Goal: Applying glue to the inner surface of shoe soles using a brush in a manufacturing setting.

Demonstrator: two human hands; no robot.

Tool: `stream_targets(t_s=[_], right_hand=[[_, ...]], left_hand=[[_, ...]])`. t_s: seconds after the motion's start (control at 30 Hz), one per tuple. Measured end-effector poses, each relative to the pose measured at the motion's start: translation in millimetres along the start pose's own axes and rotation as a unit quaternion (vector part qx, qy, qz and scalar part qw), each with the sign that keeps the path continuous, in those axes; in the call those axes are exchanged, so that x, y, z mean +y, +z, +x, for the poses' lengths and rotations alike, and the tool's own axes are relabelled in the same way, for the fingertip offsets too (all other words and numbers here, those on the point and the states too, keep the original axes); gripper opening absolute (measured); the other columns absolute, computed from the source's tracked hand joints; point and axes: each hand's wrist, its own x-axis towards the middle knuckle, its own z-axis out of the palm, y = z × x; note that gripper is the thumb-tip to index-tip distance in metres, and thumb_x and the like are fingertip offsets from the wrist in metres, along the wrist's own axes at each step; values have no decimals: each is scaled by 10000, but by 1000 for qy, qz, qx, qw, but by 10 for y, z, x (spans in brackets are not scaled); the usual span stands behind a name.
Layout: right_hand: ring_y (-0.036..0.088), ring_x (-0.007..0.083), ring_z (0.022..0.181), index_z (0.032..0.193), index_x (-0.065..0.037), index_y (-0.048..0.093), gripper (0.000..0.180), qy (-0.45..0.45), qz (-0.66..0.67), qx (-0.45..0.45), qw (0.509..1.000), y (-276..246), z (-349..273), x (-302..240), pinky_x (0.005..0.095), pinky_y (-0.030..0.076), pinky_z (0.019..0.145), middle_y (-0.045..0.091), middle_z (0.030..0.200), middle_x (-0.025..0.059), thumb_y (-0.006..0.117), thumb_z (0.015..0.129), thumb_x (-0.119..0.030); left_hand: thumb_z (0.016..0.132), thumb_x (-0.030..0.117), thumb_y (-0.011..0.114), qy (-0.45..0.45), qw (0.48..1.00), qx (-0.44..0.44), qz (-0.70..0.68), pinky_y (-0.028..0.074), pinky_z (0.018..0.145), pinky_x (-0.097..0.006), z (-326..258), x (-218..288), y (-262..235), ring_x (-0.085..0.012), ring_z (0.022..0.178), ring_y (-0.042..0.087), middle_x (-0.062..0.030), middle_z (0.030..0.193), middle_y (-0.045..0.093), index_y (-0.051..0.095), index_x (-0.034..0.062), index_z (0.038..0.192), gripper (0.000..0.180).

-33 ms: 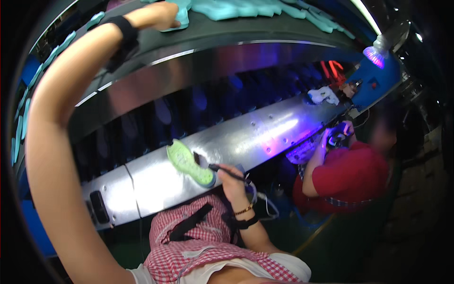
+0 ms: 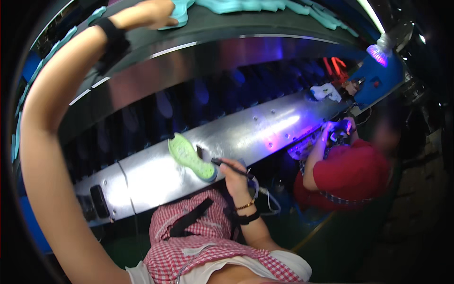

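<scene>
My left hand reaches over the dark conveyor belt at the top, its fingers closed on the edge of a turquoise shoe sole. Part of that sole runs behind the fingers. Low in the middle, my right hand grips a slim black-handled brush trailing a pale tube. Its dark tip is close to the side of a light green shoe sole; whether they touch I cannot tell. That green sole lies on the metal bench, one end near my right fingers.
More turquoise soles line the belt. Below it, dark sole shapes stand in a shaded row. A black phone-like object lies at the bench's left. Rightward, a person in red handles something under purple light; a white shoe part lies beyond.
My left arm has shifted slightly left, its hand still at the turquoise sole. The view has tilted a little, and the brush has moved slightly away from the green sole.
</scene>
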Motion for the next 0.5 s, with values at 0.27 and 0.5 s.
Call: stream_targets(t_s=[0.27,0.5], right_hand=[[516,90,675,916,53,592,189,7,2,51,999,-17,5,20,183,397,629,593,793,54,600,732,10],[543,121,701,955,45,576,202,-20,7,32,999,1,43,70,211,414,617,592,799,67,578,761,-11]], left_hand=[[845,254,479,-63,533,420,-731,431,756,-256,-2001,45,712,-136,869,535,-48,934,541,528,7,969,281],[754,205,565,-4,435,26,-900,440,852,-358,-2786,352,1618,-209,975,539,-168,1066,524,402,-24,1165,498]])
